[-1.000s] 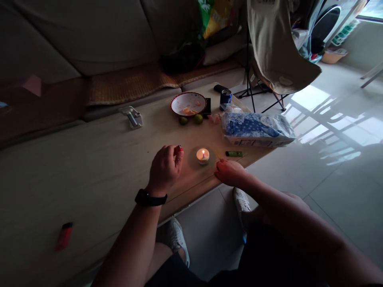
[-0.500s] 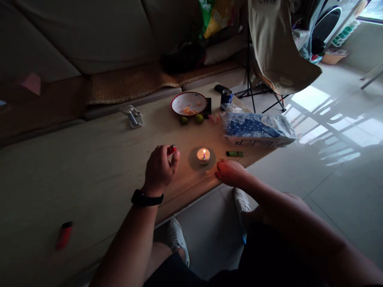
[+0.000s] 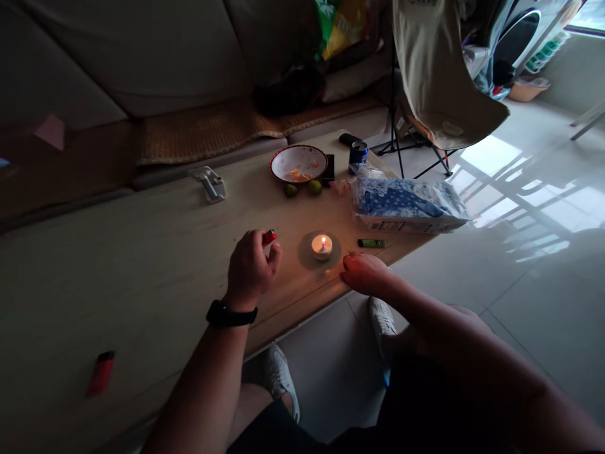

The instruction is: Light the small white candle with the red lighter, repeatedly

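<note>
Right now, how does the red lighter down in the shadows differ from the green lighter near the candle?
The red lighter lies slanted in shadow, while the green lighter lies straighter in the glow beside the lit candle. Their colours differ too. Both are slim lighters, lying untouched.

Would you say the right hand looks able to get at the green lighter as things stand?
Probably yes: the right hand lies just below the green lighter, with nothing standing between them.

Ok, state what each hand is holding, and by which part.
The left hand pinches a red lighter by its lower body, the top end showing. The right hand seems to hold a thin wooden stick by its lower end, though it is faint.
</note>
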Demonstrator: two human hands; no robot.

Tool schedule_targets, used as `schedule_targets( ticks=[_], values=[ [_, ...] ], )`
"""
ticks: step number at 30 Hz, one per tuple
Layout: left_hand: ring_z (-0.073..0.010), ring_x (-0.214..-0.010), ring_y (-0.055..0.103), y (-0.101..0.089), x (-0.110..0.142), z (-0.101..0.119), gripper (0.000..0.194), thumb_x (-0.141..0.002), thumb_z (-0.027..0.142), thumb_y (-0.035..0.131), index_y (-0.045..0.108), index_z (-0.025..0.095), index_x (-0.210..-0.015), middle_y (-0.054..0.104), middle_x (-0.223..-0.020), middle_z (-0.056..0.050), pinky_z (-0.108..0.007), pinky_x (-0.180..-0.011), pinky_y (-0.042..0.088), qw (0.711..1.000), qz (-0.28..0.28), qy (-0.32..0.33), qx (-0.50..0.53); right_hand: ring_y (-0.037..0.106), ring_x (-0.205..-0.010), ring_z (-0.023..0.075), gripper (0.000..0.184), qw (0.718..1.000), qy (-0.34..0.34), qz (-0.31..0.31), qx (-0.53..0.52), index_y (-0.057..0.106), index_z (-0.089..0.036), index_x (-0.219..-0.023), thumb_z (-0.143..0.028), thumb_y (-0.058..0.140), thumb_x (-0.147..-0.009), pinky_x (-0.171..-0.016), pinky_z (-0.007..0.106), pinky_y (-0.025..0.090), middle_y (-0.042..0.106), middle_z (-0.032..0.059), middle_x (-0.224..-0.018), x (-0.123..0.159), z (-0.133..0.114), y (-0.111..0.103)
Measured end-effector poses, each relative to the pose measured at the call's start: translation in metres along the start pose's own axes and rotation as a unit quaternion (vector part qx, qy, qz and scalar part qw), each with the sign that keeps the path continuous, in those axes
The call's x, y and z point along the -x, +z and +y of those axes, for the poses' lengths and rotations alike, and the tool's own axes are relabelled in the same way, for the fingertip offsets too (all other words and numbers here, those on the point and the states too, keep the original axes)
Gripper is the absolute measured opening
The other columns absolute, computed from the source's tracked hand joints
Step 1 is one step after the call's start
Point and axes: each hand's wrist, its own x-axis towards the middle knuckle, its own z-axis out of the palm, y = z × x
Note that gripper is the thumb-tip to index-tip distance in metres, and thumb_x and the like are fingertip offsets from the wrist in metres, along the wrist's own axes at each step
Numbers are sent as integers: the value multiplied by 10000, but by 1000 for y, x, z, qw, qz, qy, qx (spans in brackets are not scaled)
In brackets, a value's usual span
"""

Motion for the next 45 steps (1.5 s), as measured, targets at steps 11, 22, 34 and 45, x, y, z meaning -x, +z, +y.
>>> schedule_targets(
  ticks=[11, 22, 34, 45],
  values=[
    [-255, -913, 640, -1, 0, 0, 176, -944, 333, 497, 536, 191, -1039, 659, -959, -107, -399, -827, 524, 1000, -16, -13, 4, 688, -1060, 281, 342, 1000, 4, 2, -6, 687, -123, -1117, -356, 473, -986, -911, 354, 505, 722, 183, -1140, 0, 0, 1],
    [-253, -904, 641, 1, 1, 0, 154, -944, 319, 512, 540, 192, -1028, 662, -951, -105, -399, -816, 527, 1000, -10, -8, 3, 687, -1059, 297, 364, 1000, 9, -5, -7, 683, -129, -1129, -391, 486, -971, -886, 371, 511, 712, 185, -1162, 0, 0, -1],
    [-250, -879, 629, 1, 1, 1, 174, -953, 351, 488, 531, 197, -1022, 653, -936, -102, -392, -796, 515, 1000, -14, -8, 5, 708, -1016, 271, 298, 1000, -11, 21, 4, 686, -123, -1060, -321, 475, -986, -881, 333, 509, 726, 182, -1072, -4, 3, 10],
    [-244, -893, 639, 2, 1, 1, 157, -942, 339, 509, 526, 205, -1022, 655, -936, -89, -379, -808, 518, 1000, -11, -8, 1, 700, -1054, 278, 313, 1000, 7, -5, -2, 683, -122, -1096, -328, 472, -992, -907, 348, 507, 721, 195, -1117, -3, 0, 3]
  ],
)
